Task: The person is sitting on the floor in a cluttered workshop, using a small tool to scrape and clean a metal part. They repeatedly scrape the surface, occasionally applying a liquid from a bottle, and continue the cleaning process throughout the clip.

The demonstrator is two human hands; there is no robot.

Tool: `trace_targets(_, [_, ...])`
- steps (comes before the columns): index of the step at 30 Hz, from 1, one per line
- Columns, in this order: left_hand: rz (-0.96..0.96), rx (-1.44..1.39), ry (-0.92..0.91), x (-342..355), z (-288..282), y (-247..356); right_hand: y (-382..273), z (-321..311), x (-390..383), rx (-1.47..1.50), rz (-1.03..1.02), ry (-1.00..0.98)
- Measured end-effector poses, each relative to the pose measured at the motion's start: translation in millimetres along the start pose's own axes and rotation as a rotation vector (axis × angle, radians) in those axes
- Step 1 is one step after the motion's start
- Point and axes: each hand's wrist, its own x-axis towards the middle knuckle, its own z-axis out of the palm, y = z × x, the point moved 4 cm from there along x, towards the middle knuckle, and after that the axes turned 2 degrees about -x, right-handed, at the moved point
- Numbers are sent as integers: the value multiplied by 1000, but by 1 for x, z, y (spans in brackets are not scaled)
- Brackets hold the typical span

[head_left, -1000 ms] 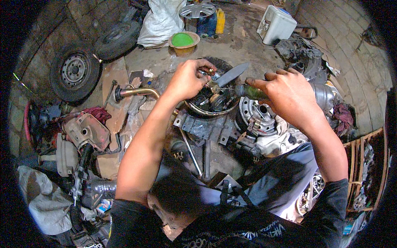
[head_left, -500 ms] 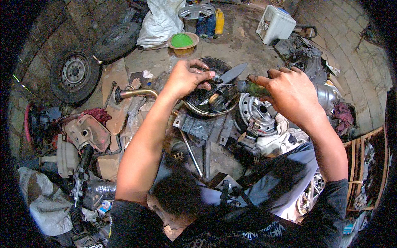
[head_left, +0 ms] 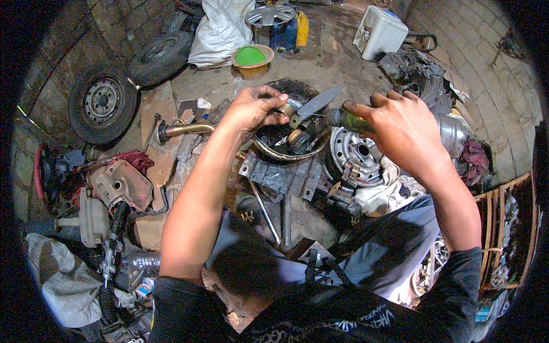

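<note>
My left hand (head_left: 257, 108) is closed, its fingertips pinching a small curved, brass-coloured metal piece (head_left: 286, 109) above a dark round basin (head_left: 269, 153). My right hand (head_left: 403, 126) wraps round a clear plastic bottle (head_left: 453, 136), held almost level. Its greenish neck (head_left: 351, 122) points left at the basin, and a thin pale streak shows in front of its mouth. A grey knife-like blade (head_left: 320, 101) slants across the basin beside my left fingertips; what supports it is hidden. Inside the basin sit dark liquid and a round part with a brownish rim (head_left: 299, 140).
Under the basin is a metal block (head_left: 280, 177), with a steel wheel rim (head_left: 360, 154) and white cloth (head_left: 389, 194) to its right. Beyond stands a bowl with a green funnel-like piece (head_left: 250, 56). Tyres (head_left: 104, 102) lean at the left wall; a metal pipe (head_left: 191, 129) lies left.
My left hand has turned and lowered slightly, bringing the brass-coloured piece into sight at its fingertips. My right hand keeps hold of the bottle, nearly still.
</note>
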Motion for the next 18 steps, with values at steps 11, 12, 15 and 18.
trace_targets(11, [12, -37, -95, 0, 1, -1, -3, 0, -2, 31, -7, 14])
trace_targets(12, [9, -47, -100, 0, 1, 0, -3, 0, -2, 34, -2, 9])
trace_targets(15, [0, -68, -112, 0, 0, -1, -3, -3, -2, 61, -9, 12])
trace_targets(18, [-13, -65, -112, -1, 1, 0, -5, -5, -5, 69, -26, 68])
